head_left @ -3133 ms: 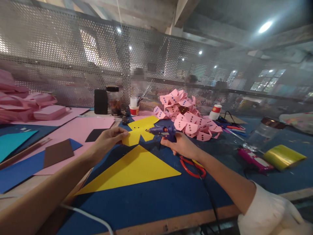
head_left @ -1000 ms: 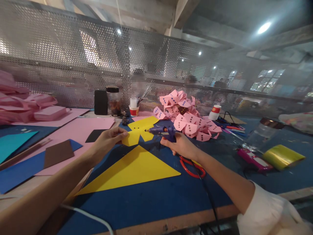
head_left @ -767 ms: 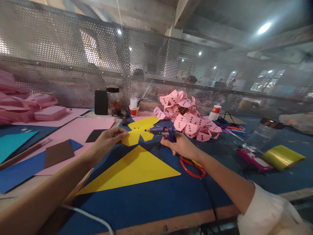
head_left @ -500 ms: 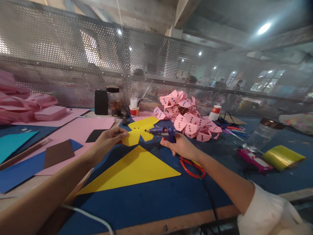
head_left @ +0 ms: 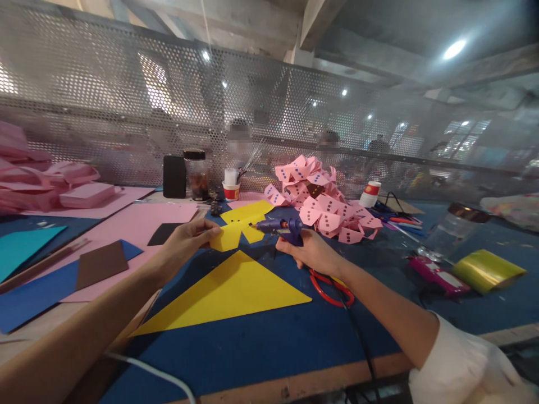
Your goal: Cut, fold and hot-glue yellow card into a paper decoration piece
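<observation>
My right hand [head_left: 309,247] is wrapped round a blue hot glue gun [head_left: 280,226], its nozzle pointing left. The tip is at a notched yellow foam or paper piece [head_left: 227,237] with small dark squares on it. My left hand [head_left: 197,233] pinches the left end of that piece between thumb and fingers. Behind it lies another yellow strip [head_left: 248,211]. Closer to me, a large yellow triangle [head_left: 231,294] rests flat on the blue work surface [head_left: 261,359]. Red-handled scissors [head_left: 332,289] lie just below my right wrist, partly hidden by the forearm.
A heap of pink folded pieces [head_left: 324,207] stands behind my right hand. Jars [head_left: 197,174], a paper cup [head_left: 231,185] and a black block [head_left: 174,177] line the back. Pink sheets [head_left: 138,219] cover the left. The glue gun's black cable [head_left: 357,331] runs over the front edge.
</observation>
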Motion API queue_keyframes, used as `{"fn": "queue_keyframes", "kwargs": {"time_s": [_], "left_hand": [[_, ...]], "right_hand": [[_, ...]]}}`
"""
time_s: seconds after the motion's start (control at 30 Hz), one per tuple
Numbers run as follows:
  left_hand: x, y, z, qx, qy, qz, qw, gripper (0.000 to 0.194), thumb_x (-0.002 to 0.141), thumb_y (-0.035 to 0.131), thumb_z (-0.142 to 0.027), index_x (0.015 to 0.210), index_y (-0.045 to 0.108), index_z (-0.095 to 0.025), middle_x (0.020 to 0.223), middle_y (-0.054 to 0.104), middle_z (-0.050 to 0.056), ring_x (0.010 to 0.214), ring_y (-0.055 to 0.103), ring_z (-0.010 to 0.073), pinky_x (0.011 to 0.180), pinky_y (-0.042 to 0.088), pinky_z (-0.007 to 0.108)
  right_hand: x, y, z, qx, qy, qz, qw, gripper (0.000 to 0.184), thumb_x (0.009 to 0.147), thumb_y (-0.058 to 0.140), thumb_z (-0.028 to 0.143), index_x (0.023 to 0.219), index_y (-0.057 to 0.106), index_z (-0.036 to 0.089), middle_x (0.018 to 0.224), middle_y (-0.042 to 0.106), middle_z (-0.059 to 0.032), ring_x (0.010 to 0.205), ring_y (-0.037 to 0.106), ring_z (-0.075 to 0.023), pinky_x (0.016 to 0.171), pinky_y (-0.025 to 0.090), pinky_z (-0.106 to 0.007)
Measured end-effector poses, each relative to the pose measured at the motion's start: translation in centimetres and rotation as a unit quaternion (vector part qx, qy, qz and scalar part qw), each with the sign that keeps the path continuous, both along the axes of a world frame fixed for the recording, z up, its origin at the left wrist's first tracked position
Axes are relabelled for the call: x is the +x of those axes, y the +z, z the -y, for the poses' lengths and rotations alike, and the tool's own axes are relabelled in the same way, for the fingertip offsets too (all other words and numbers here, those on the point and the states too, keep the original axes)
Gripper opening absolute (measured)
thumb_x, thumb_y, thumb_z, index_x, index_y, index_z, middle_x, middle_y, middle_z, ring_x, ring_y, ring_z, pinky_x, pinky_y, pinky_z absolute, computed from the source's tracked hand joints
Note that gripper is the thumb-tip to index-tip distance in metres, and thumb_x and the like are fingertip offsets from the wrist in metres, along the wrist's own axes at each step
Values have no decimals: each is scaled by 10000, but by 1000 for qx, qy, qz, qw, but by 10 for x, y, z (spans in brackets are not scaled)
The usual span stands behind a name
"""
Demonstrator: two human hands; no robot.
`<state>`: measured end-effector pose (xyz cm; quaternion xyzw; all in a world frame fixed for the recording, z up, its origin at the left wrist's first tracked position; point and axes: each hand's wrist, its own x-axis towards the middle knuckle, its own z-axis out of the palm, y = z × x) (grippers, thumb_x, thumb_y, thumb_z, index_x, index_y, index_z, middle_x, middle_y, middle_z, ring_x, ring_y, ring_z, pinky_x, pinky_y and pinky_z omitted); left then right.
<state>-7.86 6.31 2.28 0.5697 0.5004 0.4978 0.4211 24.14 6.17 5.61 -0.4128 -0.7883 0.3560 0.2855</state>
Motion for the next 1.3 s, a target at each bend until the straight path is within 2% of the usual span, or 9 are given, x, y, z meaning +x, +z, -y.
{"fn": "queue_keyframes", "kwargs": {"time_s": [0.17, 0.5, 0.7, 1.13, 1.3], "left_hand": [[1, 1, 1, 1, -3, 3, 1000, 368, 756, 811, -537, 886, 713, -207, 826, 716, 32, 764, 695, 199, 709, 592, 299], [-1, 1, -1, 10, 9, -9, 1000, 338, 765, 804, -526, 869, 740, -211, 853, 728, 26, 798, 691, 188, 789, 593, 299], [-1, 3, -1, 8, 18, -7, 1000, 357, 742, 821, -536, 830, 719, -206, 810, 718, 18, 766, 682, 174, 741, 579, 267], [-3, 1, -3, 8, 12, -10, 1000, 372, 763, 805, -547, 859, 709, -200, 862, 739, 36, 815, 709, 210, 783, 596, 310], [-3, 2, -2, 9, 7, -11, 1000, 370, 765, 804, -545, 856, 704, -201, 842, 731, 26, 800, 705, 200, 771, 594, 299]], "right_hand": [[-1, 0, 0, -4, -2, -3, 1000, 382, 908, 638, 573, 946, 643, 193, 606, 570, 43, 468, 565, -126, 526, 464, -256], [0, 4, 2, 19, -7, 2, 1000, 381, 930, 609, 571, 964, 641, 193, 650, 605, 28, 466, 562, -120, 522, 468, -258], [-1, 2, 4, 21, -14, 10, 1000, 353, 917, 636, 553, 934, 646, 201, 814, 677, -7, 469, 569, -106, 502, 462, -253], [-1, 4, 6, 27, -24, 22, 999, 322, 918, 646, 517, 939, 657, 196, 723, 647, 6, 463, 582, -123, 496, 446, -251], [-2, 5, 8, 29, -30, 30, 999, 305, 924, 647, 498, 963, 663, 196, 692, 632, 15, 464, 584, -126, 489, 440, -243]]}}
